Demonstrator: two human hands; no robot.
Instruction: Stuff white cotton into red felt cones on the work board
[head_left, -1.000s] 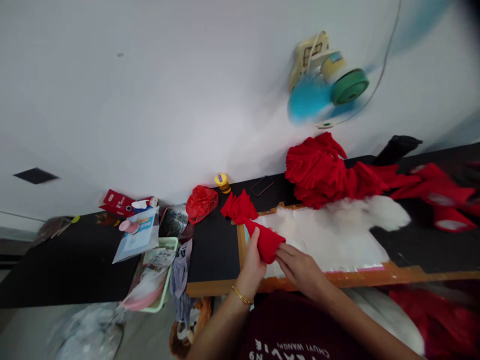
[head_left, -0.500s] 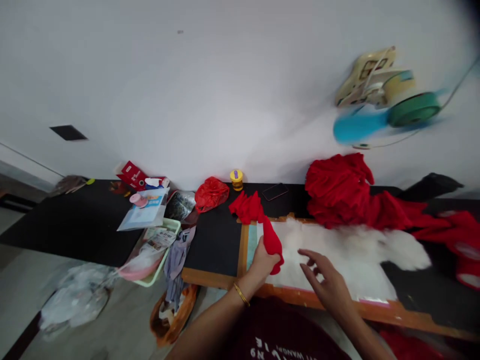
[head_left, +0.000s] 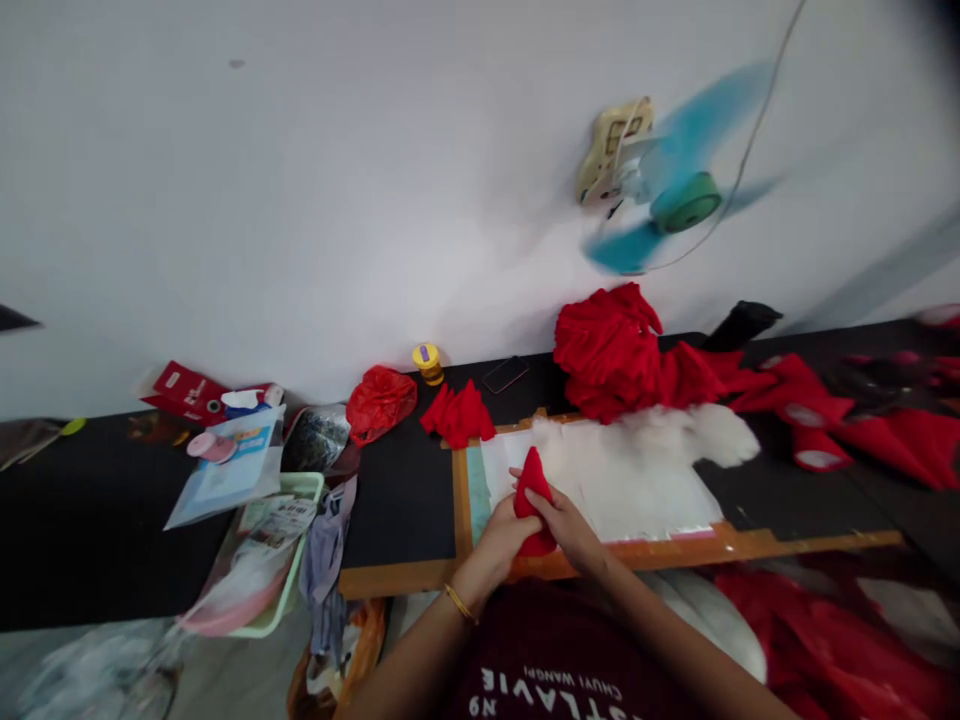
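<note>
A red, pointed piece of cloth (head_left: 531, 474) is held upright in front of my body, over the near edge of the work table. Wrapped round its left side is my left hand (head_left: 501, 532), a gold bracelet on the wrist. My right hand (head_left: 564, 522) grips the same piece from the right, thumb on its front. Just behind them lies a white sheet (head_left: 622, 490), with white fluffy stuffing (head_left: 724, 435) on its far right part. A small heap of red cloth pieces (head_left: 459, 414) sits beyond my left hand.
A large red cloth pile (head_left: 611, 350) stands at the back, below a turning blue fan (head_left: 686, 203) on the wall. A phone (head_left: 505, 374), a yellow-lidded jar (head_left: 428, 364) and a red plastic bag (head_left: 381, 404) are along the wall. Left stands a green-rimmed basket (head_left: 292, 590).
My right hand has come left from over the white sheet and taken hold of the red cloth piece beside my left hand. The view has swung to the right.
</note>
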